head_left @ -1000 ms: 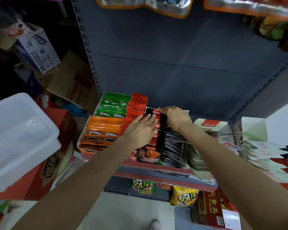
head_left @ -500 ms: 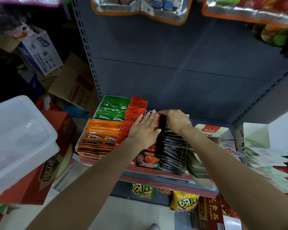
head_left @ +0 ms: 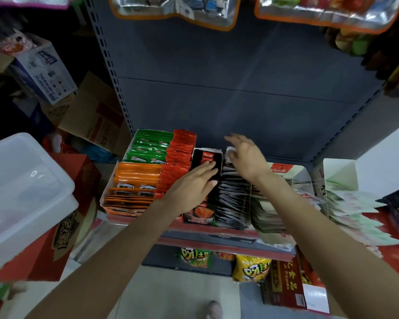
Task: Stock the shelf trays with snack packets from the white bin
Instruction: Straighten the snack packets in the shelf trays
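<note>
On the shelf tray (head_left: 207, 151), our left hand (head_left: 189, 187) presses flat on black packets (head_left: 206, 161); right hand (head_left: 247, 157) hovers spread; we should push evenly.

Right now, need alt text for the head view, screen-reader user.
Seen from above, a person's left hand presses flat on black-and-red snack packets in a shelf tray, while the right hand hovers open over the grey packets beside them. Green, orange and red packets fill trays further left; a white bin stands at far left.

Both hands, left (head_left: 191, 186) and right (head_left: 247, 157), reach forward, fingers straight.
</note>
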Available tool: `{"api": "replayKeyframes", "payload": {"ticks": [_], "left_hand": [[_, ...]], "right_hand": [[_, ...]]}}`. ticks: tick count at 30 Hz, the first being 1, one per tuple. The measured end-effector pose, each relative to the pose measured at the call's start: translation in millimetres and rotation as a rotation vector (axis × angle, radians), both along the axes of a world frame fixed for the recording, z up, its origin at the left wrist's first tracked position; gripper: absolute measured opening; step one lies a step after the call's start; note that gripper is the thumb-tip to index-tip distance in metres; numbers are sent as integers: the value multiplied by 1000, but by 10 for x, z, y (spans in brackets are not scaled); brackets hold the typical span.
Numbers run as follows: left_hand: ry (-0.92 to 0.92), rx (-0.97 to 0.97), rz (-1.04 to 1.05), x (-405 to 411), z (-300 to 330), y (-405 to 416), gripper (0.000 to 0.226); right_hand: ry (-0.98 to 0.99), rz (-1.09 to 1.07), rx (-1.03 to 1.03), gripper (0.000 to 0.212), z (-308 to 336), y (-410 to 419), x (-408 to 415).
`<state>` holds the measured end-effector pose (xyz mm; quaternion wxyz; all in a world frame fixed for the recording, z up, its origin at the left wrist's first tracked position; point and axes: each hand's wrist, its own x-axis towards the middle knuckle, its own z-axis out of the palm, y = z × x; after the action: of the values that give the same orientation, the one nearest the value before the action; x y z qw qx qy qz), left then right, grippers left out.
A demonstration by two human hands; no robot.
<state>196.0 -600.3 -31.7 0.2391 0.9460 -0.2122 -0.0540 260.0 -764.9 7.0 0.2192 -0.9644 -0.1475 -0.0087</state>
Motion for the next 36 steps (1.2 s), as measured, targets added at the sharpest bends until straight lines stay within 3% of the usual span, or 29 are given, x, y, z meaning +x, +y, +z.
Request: {"api": "replayKeyframes", "payload": {"ticks": [3, 6, 13, 18, 22, 25, 31, 36], "left_hand": [[-49, -69, 42, -139, 90, -7, 41], [-143, -11, -18, -295, 83, -45, 41], [-178, 367, -249, -521, -114, -269, 94], [-259, 408, -140, -408, -60, -435, 71], [-162, 339, -102, -337, -35, -479, 60], [-132, 297, -83, -305, -57, -487, 53], [-168, 299, -78, -314, -113, -498, 50], [-210, 327, -73, -322, -146, -504, 50]], "right_hand": [[-39, -18, 18, 34, 77, -119, -355], [23, 38, -74, 33, -72, -171, -720], [201, -19, -220, 49, -229, -193, -1228], [57, -181, -130, 24, -248, -200, -1523], [-101, -142, -178, 17, -454, -253, -1843], [-136, -118, -176, 26, -690, -295, -1939], [177, -43, -296, 70, -1046, -207, -1866], [145, -93, -300, 67, -1102, -138, -1818]]}}
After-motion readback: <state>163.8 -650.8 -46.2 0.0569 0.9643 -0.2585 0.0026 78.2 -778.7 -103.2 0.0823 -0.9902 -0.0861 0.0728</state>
